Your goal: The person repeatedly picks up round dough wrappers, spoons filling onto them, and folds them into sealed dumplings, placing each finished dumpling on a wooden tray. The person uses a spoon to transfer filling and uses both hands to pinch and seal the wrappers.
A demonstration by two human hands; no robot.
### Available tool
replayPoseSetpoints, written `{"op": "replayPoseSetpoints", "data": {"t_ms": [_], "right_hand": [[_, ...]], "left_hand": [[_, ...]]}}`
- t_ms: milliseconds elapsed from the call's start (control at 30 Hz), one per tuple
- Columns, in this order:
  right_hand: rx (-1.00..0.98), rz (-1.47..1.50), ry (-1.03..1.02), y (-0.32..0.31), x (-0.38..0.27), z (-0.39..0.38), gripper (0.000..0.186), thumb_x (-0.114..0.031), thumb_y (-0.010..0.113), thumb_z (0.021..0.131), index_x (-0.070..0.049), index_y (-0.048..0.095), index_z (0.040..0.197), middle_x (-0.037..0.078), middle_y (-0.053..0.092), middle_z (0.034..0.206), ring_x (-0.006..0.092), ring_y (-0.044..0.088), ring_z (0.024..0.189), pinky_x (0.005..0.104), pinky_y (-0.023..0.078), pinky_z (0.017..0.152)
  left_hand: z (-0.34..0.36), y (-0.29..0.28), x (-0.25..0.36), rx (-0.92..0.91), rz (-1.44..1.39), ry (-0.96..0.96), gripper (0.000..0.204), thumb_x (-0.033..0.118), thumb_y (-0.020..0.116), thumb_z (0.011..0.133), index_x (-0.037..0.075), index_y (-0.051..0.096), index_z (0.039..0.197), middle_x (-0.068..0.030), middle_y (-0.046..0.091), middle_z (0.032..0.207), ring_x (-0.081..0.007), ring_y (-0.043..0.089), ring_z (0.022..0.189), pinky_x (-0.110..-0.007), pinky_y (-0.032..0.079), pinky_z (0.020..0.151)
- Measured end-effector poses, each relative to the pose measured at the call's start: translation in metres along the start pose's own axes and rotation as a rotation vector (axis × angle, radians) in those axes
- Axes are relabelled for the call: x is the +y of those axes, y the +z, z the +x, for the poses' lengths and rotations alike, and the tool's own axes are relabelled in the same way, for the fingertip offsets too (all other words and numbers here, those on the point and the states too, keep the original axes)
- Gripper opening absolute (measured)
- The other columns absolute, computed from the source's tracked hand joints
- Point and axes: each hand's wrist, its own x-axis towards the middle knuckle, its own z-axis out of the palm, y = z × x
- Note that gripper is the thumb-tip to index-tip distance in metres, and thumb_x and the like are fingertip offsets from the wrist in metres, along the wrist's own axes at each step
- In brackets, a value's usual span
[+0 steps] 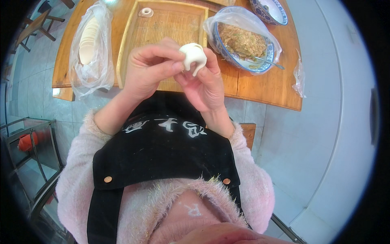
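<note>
Above the near part of a bamboo tray (162, 30), a white dumpling (193, 56) is held between my two hands, its dough folded into a curve with a gap below. My left hand (152, 67) pinches its left side between thumb and fingers. The right side is gripped by my right hand (206, 83), whose thumb presses near the lower end. One shaped dumpling (146, 12) rests at the tray's far left. Whatever lies inside the held dough is hidden.
Left of the tray, a stack of round wrappers (87, 42) lies in a clear plastic bag (101, 67). To the right stands a blue-and-white bowl (239, 64) of minced filling (243, 40), with a metal spoon (270, 62). A second patterned bowl (280, 16) is behind it.
</note>
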Motion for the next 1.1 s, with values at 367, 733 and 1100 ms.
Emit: {"op": "replayPoseSetpoints", "data": {"t_ms": [367, 733, 1100], "right_hand": [[0.083, -0.021, -0.014, 0.016, 0.004, 0.000, 0.042, 0.002, 0.063, 0.079, -0.010, 0.051, 0.117, 0.008, 0.059, 0.107, 0.0165, 0.056, 0.091, 0.0304, 0.048, 0.072], [0.118, -0.409, -0.161, 0.026, 0.010, 0.001, 0.044, -0.014, 0.063, 0.085, -0.009, 0.040, 0.123, 0.007, 0.053, 0.114, 0.0154, 0.052, 0.100, 0.0301, 0.045, 0.082], [0.052, -0.793, -0.345, 0.029, 0.022, 0.003, 0.043, -0.018, 0.048, 0.095, -0.005, 0.028, 0.132, 0.011, 0.052, 0.112, 0.0137, 0.053, 0.093, 0.0257, 0.045, 0.080]], "left_hand": [[-0.002, 0.008, -0.005, 0.108, 0.201, 0.187, 0.018, -0.007, 0.062, 0.079, -0.001, 0.063, 0.096, -0.0083, 0.060, 0.093, -0.0114, 0.058, 0.079, -0.020, 0.046, 0.066], [-0.010, 0.015, -0.008, 0.190, 0.267, 0.223, 0.018, -0.008, 0.062, 0.079, -0.001, 0.063, 0.096, -0.0072, 0.059, 0.092, -0.0112, 0.056, 0.078, -0.020, 0.045, 0.065], [-0.017, 0.015, -0.001, 0.222, 0.583, 0.374, 0.027, -0.008, 0.067, 0.071, 0.000, 0.064, 0.097, -0.0053, 0.060, 0.081, -0.0137, 0.050, 0.071, -0.023, 0.038, 0.064]]}}
